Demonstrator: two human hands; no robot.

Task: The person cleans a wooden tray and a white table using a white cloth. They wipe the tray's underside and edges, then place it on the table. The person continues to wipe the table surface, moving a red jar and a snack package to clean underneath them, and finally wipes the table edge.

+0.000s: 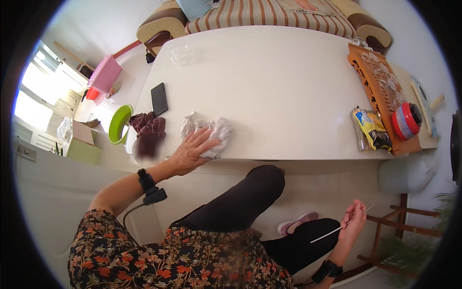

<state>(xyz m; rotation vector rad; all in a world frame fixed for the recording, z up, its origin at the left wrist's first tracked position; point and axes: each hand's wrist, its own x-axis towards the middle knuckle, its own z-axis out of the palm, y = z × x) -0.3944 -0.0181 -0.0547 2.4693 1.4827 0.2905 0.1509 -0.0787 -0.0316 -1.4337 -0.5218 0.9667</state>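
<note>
My left hand (191, 151) lies with spread fingers on a crumpled white cloth (221, 133) near the front edge of the white table (270, 90). To its left, a bunched dark maroon cloth (148, 126) sits at the table's corner, beside a black phone-like device (159, 99). Over my knee, off the table, my right hand (353, 220) has its fingers closed around a thin white stick (326, 234). A clear plastic tray or container (179, 55) rests at the table's far left corner.
At the table's right stand a carved wooden tea tray (375, 76) with glassware, a red jar (406, 121) and food packets (371, 128). A green basin (120, 124) is by the left edge. A striped sofa (252, 16) stands behind; a plant rack (404, 224) is at right.
</note>
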